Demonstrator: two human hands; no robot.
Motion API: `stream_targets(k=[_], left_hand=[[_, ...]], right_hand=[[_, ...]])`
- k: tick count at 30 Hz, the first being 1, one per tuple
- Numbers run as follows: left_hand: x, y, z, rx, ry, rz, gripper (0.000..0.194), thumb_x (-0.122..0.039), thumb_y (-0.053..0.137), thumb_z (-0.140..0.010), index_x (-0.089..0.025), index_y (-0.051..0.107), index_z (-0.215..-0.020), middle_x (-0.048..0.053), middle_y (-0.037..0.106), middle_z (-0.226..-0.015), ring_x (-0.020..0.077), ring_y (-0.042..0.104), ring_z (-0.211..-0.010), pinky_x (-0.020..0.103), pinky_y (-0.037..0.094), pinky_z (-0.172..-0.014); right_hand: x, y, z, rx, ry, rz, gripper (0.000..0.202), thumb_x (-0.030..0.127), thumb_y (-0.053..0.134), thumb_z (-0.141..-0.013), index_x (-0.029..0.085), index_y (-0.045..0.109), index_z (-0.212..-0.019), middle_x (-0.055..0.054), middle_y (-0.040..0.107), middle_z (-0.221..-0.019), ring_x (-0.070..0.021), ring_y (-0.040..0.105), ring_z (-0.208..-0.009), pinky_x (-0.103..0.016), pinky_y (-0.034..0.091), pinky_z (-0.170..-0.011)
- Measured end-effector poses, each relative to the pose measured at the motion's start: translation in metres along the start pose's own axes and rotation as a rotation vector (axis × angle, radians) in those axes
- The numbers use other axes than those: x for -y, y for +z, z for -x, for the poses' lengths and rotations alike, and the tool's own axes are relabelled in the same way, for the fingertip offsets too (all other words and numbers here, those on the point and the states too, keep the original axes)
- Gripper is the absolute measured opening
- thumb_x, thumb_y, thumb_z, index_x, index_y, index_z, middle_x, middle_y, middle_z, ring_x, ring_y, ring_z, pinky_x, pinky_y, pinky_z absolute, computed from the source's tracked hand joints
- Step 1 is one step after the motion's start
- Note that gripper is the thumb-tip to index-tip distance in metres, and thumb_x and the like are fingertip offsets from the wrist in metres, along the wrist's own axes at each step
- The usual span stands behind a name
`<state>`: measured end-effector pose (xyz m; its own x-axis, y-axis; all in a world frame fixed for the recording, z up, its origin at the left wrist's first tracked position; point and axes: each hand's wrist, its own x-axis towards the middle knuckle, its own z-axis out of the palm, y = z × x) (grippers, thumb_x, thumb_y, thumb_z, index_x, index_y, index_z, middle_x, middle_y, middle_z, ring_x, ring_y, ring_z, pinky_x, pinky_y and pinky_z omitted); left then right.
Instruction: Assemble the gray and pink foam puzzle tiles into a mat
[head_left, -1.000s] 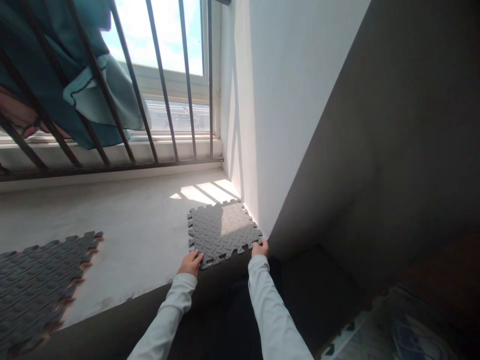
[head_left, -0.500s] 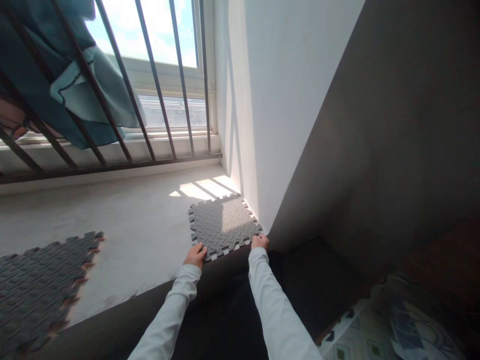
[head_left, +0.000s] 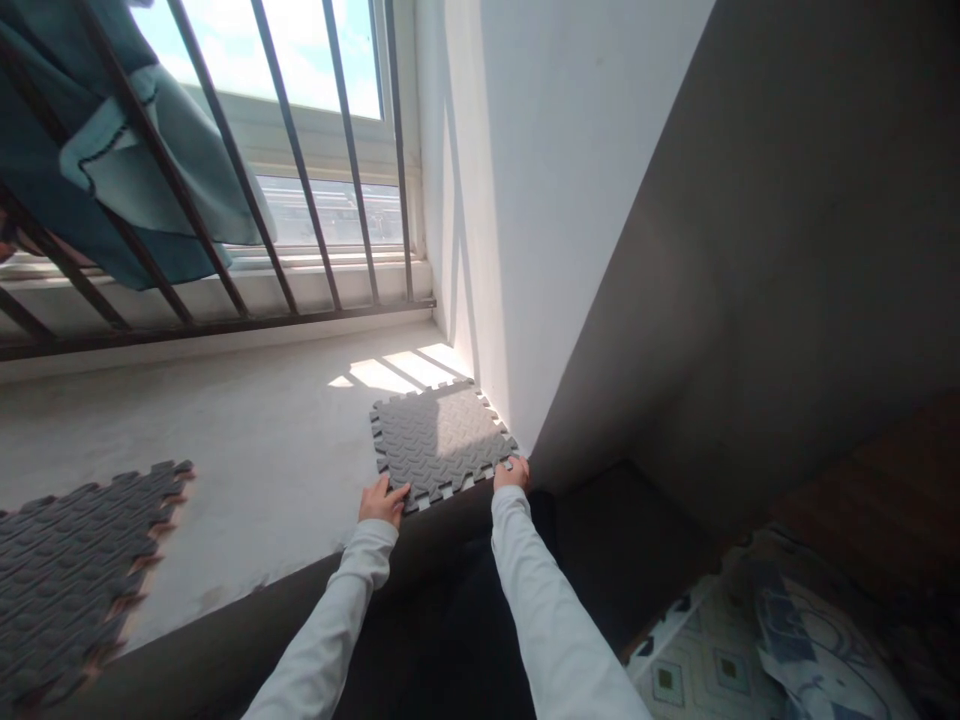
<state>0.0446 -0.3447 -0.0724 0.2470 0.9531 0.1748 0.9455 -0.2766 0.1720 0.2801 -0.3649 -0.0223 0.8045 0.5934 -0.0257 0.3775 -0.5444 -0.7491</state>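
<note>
My left hand (head_left: 382, 500) and right hand (head_left: 511, 472) pinch near edge of grey foam tile (head_left: 439, 437) on concrete ledge (head_left: 262, 470), by white wall (head_left: 540, 200).

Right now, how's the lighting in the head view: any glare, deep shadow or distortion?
Head view: window blown out; a sunlit patch crosses the foam tile that both hands touch, left hand, right hand; lower right is in deep shadow; window bars splay from wide-angle distortion.

I can read no text, label, brand or number anywhere in front of me here.
</note>
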Motion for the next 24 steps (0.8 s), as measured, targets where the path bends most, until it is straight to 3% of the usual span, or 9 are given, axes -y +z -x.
stream_targets(k=[5, 10, 19, 22, 24], left_hand=[[0.005, 0.001, -0.002, 0.009, 0.081, 0.082, 0.036, -0.016, 0.046, -0.069, -0.030, 0.063, -0.098, 0.005, 0.054, -0.116, 0.0251, 0.048, -0.102, 0.041, 0.035, -0.090], [0.009, 0.002, -0.001, 0.011, 0.095, 0.091, 0.037, -0.016, 0.046, -0.068, -0.031, 0.063, -0.097, 0.004, 0.055, -0.115, 0.0256, 0.048, -0.102, 0.042, 0.035, -0.090], [0.004, 0.001, 0.010, 0.033, 0.191, 0.115, 0.044, -0.016, 0.045, -0.066, -0.024, 0.058, -0.107, 0.008, 0.048, -0.123, 0.0270, 0.043, -0.111, 0.044, 0.036, -0.090], [0.021, -0.013, 0.026, 0.034, 0.181, 0.077, 0.049, -0.018, 0.044, -0.065, -0.022, 0.052, -0.114, 0.009, 0.046, -0.126, 0.0251, 0.041, -0.114, 0.044, 0.033, -0.093], [0.050, -0.034, 0.044, -0.023, 0.099, 0.012, 0.050, -0.019, 0.043, -0.067, -0.021, 0.050, -0.116, 0.009, 0.044, -0.128, 0.0234, 0.043, -0.112, 0.044, 0.029, -0.096]], right_hand=[[0.011, -0.009, 0.012, 0.069, -0.073, 0.124, 0.037, 0.020, 0.044, -0.069, 0.019, 0.058, -0.103, -0.006, 0.040, -0.129, -0.0245, 0.035, -0.116, -0.035, 0.032, -0.093], [0.025, -0.009, 0.025, 0.180, -0.163, 0.262, 0.047, 0.019, 0.046, -0.064, 0.023, 0.055, -0.110, -0.003, 0.030, -0.136, -0.0206, 0.024, -0.124, -0.034, 0.025, -0.098], [0.038, -0.006, 0.038, 0.397, -0.223, 0.553, 0.048, 0.031, 0.047, -0.074, 0.027, 0.042, -0.121, -0.008, 0.019, -0.140, -0.0213, 0.011, -0.128, -0.047, 0.004, -0.101], [0.040, -0.009, 0.037, 0.441, -0.223, 0.630, 0.049, 0.033, 0.043, -0.077, 0.027, 0.037, -0.125, -0.009, 0.015, -0.141, -0.0210, 0.008, -0.128, -0.049, 0.002, -0.100], [0.040, -0.010, 0.037, 0.466, -0.220, 0.668, 0.048, 0.034, 0.040, -0.078, 0.028, 0.034, -0.126, -0.009, 0.013, -0.142, -0.0215, 0.007, -0.128, -0.051, 0.005, -0.099]])
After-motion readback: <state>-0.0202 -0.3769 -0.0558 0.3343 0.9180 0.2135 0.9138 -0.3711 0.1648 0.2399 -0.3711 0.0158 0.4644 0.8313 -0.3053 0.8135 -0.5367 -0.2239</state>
